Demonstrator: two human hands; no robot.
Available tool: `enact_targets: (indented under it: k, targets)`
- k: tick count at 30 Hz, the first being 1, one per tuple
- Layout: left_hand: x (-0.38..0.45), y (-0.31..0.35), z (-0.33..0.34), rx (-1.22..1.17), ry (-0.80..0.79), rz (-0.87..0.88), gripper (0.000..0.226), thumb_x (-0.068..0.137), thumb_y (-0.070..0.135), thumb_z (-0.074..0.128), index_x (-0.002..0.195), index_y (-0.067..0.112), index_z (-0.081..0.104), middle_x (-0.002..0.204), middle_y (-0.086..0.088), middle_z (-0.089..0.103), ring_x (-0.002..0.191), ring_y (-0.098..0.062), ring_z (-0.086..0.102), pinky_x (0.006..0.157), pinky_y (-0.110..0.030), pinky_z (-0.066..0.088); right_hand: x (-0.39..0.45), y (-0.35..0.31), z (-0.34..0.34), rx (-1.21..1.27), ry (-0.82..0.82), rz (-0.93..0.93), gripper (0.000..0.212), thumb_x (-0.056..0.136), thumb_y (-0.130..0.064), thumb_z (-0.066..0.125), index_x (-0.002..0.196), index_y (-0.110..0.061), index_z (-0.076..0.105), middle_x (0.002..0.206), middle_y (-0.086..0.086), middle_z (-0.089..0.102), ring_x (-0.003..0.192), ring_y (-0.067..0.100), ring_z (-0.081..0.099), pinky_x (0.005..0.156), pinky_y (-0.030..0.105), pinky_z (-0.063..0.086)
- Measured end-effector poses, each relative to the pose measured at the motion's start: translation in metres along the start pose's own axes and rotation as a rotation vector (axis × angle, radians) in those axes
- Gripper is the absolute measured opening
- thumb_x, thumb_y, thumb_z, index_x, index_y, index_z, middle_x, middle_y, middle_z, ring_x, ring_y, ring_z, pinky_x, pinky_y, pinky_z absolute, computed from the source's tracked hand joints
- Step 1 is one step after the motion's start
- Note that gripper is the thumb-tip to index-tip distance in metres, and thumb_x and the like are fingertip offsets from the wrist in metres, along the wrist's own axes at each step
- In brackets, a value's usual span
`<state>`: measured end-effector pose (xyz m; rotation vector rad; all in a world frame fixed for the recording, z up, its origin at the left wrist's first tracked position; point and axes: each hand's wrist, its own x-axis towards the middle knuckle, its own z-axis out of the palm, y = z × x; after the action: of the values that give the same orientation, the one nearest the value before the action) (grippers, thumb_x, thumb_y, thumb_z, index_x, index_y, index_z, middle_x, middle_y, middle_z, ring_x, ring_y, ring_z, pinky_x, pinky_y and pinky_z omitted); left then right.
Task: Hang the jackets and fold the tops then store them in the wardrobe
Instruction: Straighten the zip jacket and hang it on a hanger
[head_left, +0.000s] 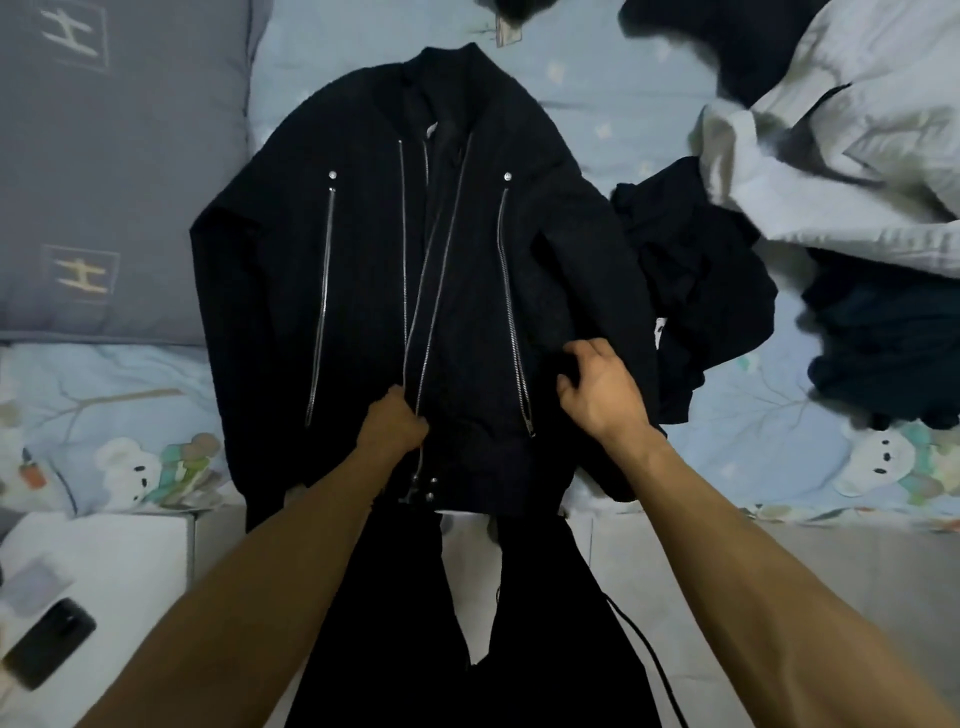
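Observation:
A black jacket (363, 249) with silver zips lies spread face up on the bed (623, 104), collar away from me. Its front zip is open most of the way. My left hand (395, 423) grips the left zip edge near the hem, fingers curled round it. My right hand (597, 389) pinches a fold of the jacket's right front panel just beside the slanted pocket zip. A crumpled dark top (696, 291) lies to the right of the jacket, touching its sleeve.
A grey pillow (119, 171) lies at the left. A pale rumpled duvet (852, 130) and more dark clothes (883, 348) sit at the right. A white bedside surface (104, 561) at lower left carries a black phone (49, 642). My dark trousers fill the bottom middle.

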<state>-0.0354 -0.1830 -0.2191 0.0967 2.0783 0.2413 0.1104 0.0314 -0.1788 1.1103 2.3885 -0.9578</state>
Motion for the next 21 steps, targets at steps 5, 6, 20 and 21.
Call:
enact_targets:
  k: [5,6,20,21]
  targets:
    - [-0.021,0.061,-0.01,0.364,0.267,0.199,0.07,0.087,0.028,0.066,0.146,0.012,0.031,0.133,-0.019,0.046,0.117,-0.036,0.05,0.092,-0.048,0.048,-0.015,0.021,-0.033,0.159,0.322,0.076,0.045,0.087,-0.014,0.064,0.13,-0.007,0.054,0.133,0.009,0.047,0.116,0.026,0.053,0.083,0.032,0.048]
    - [-0.024,0.082,-0.011,0.302,0.244,0.294,0.061,0.089,0.026,0.065,0.143,0.014,0.038,0.131,-0.016,0.05,0.115,-0.033,0.053,0.092,-0.046,0.05,-0.016,0.028,-0.036,0.196,0.345,0.14,0.053,0.085,-0.018,0.067,0.134,-0.008,0.05,0.137,0.009,0.044,0.121,0.027,0.049,0.09,0.035,0.048]
    - [-0.039,0.308,0.024,0.977,0.011,0.878,0.04,0.089,0.016,0.051,0.128,0.024,0.055,0.127,-0.008,0.053,0.103,-0.031,0.06,0.084,-0.043,0.051,-0.019,0.086,-0.136,0.588,0.178,0.355,0.033,0.087,-0.023,0.058,0.062,-0.012,0.039,0.054,-0.001,0.043,0.05,0.014,0.041,0.043,0.022,0.031]
    - [-0.041,0.315,0.018,0.829,0.013,0.842,0.033,0.087,0.015,0.052,0.118,0.022,0.062,0.118,-0.007,0.059,0.105,-0.029,0.06,0.087,-0.043,0.051,-0.021,0.089,-0.149,0.543,0.227,0.348,0.035,0.087,-0.027,0.06,0.064,-0.013,0.038,0.055,-0.002,0.042,0.051,0.013,0.041,0.044,0.024,0.031]
